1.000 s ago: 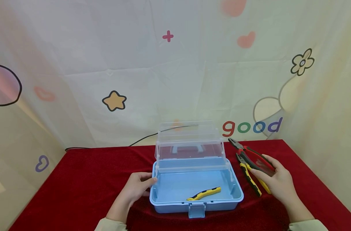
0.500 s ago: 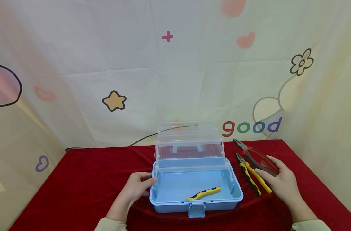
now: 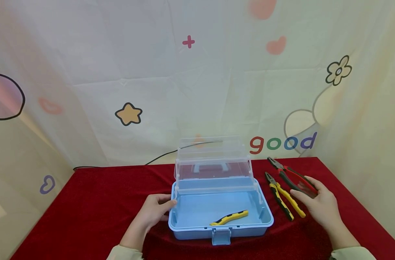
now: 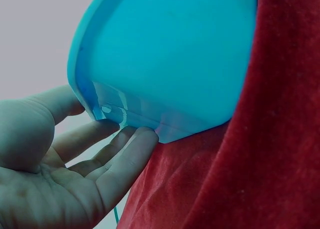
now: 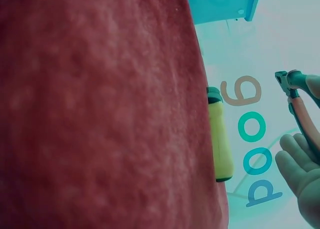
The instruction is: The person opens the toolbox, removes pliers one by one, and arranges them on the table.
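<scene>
My left hand (image 3: 154, 208) grips the left edge of a light blue toolbox (image 3: 190, 235), thumb on the rim; in the left wrist view, the fingers (image 4: 127, 156) lie along the outside of its end wall. My right hand (image 3: 324, 206) holds red-and-black pliers (image 3: 284, 169) by the handles, thumb at the black handle, fingers by the red one, head pointing away. Yellow-and-black pliers (image 3: 278, 198) lie on the cloth between toolbox and right hand. Inside the box is a curved yellow-and-black tool handle (image 3: 230, 218), partly behind the front wall.
The toolbox's clear lid (image 3: 213, 169) stands raised at the back. A latch (image 3: 221, 237) hangs down at the front. Red velvet cloth (image 3: 96, 209) covers the table. Behind it hangs a printed curtain (image 3: 145, 54), with a thin black cable (image 3: 161, 156) before it.
My right hand has shifted to the right with the red-and-black pliers, away from the yellow-and-black pair. The left hand and the toolbox have stayed in place.
</scene>
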Demonstrator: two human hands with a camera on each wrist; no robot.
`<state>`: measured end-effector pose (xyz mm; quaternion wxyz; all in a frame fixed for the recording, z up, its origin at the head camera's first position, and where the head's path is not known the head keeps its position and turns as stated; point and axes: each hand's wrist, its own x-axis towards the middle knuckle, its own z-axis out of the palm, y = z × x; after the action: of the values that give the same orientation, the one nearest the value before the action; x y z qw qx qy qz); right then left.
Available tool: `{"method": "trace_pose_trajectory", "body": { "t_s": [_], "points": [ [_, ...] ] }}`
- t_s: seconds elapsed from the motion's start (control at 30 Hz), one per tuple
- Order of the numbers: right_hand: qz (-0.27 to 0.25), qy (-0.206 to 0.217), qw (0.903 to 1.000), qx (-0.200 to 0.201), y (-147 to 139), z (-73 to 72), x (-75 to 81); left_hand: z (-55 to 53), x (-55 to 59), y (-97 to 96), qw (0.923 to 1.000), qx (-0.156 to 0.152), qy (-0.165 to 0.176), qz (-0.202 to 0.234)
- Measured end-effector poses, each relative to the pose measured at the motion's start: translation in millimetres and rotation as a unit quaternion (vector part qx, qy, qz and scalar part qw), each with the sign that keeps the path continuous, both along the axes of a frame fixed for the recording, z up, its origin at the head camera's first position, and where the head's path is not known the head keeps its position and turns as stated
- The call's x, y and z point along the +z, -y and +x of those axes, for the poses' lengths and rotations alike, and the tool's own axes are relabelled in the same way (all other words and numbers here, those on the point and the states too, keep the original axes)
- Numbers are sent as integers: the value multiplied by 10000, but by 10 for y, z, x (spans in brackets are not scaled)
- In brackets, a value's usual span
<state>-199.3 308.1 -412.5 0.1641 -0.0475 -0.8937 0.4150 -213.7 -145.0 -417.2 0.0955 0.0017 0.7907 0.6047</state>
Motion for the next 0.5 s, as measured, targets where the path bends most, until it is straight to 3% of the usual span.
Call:
{"method": "trace_pose_trajectory", "body": {
  "t_s": [0.5],
  "points": [
    [291, 314, 9990, -155, -105, -34, -16, -8, -12, 2, 10000, -5, -2, -2]
  ]
}}
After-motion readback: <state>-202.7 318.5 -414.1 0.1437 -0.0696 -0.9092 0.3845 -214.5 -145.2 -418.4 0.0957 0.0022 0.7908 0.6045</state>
